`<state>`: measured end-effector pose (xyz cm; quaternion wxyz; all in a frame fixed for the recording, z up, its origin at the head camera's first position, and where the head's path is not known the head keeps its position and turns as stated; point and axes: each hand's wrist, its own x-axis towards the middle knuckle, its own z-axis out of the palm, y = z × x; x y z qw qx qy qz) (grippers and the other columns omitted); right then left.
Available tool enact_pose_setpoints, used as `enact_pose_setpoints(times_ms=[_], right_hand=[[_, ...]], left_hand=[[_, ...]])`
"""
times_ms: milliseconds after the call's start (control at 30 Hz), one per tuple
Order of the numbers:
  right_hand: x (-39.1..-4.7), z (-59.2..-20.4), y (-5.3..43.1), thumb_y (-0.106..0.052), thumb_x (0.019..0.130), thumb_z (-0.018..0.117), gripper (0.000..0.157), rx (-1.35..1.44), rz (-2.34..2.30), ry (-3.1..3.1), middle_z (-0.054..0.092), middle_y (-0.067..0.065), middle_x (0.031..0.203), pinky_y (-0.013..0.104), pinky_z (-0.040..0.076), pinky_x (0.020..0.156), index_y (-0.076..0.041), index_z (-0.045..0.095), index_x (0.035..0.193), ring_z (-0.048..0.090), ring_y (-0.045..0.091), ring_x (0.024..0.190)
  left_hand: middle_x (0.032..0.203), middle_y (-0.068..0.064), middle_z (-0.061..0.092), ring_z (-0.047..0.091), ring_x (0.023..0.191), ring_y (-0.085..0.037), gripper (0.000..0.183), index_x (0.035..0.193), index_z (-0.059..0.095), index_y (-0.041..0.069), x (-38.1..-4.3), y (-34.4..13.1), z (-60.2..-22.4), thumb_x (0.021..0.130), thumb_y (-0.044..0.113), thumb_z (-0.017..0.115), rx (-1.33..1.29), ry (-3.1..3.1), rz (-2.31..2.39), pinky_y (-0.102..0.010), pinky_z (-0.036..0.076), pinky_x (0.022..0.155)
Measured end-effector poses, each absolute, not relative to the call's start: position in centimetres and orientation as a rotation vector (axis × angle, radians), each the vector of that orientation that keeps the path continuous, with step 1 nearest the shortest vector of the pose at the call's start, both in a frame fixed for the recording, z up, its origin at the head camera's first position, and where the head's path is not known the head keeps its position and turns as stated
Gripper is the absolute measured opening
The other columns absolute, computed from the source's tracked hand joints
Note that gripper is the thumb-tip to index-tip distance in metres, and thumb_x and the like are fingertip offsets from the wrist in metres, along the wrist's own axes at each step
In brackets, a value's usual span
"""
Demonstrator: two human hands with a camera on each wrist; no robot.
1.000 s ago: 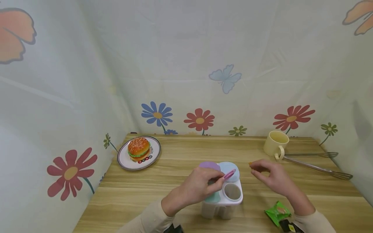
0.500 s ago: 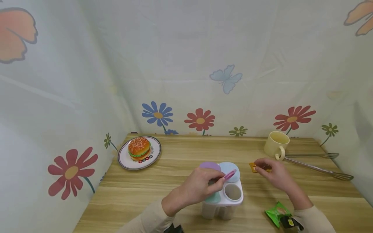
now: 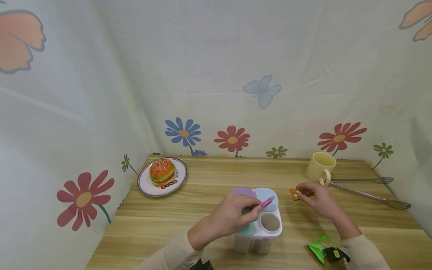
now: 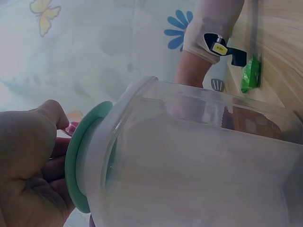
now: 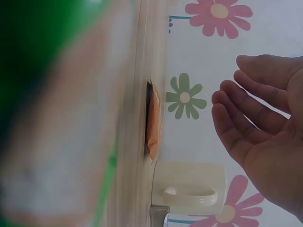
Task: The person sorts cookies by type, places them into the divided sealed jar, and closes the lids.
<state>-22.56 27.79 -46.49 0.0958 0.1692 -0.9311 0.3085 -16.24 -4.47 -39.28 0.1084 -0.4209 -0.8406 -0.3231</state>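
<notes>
My left hand (image 3: 231, 217) pinches a small pink lid (image 3: 267, 203), seen nearly edge-on, above a clear storage container (image 4: 199, 156) with a white top. Purple (image 3: 243, 192), light blue (image 3: 268, 198) and mint (image 4: 87, 156) lids cover other openings; the front right opening (image 3: 270, 222) is uncovered. In the left wrist view a brown shape (image 4: 255, 124) shows through the clear wall. To the right, my right hand (image 3: 318, 200) is held over an orange packet (image 3: 294, 194) lying on the table. The right wrist view shows its fingers loosely bent and apart from the packet (image 5: 154, 123).
A green packet (image 3: 318, 247) lies by the right forearm. Behind the right hand stand a yellow mug (image 3: 320, 167) and two long metal utensils (image 3: 362, 190). At back left, a plate (image 3: 143, 182) bears a toy burger (image 3: 162, 171). Printed cloth (image 3: 209, 75) encloses the table.
My right hand has drawn slightly right, uncovering more of the orange packet on the table. My left hand and the pink lid have stayed in place over the container.
</notes>
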Motion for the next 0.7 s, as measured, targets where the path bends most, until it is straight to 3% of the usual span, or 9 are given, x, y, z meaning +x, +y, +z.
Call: enact_pose_setpoints(times_ms=[700], right_hand=[[-23.7, -47.3, 28.1, -0.005, 0.085, 0.07, 0.021, 0.467, 0.845, -2.86, 0.071, 0.018, 0.098, 0.048, 0.056, 0.076, 0.004, 0.068, 0.104, 0.068, 0.034, 0.088]], left_hand=[[0.087, 0.005, 0.072, 0.055, 0.075, 0.006, 0.018, 0.099, 0.075, 0.012, -16.4, -4.5, -39.5, 0.094, 0.022, 0.062, -1.244, -2.452, -0.961, -0.003, 0.046, 0.072]])
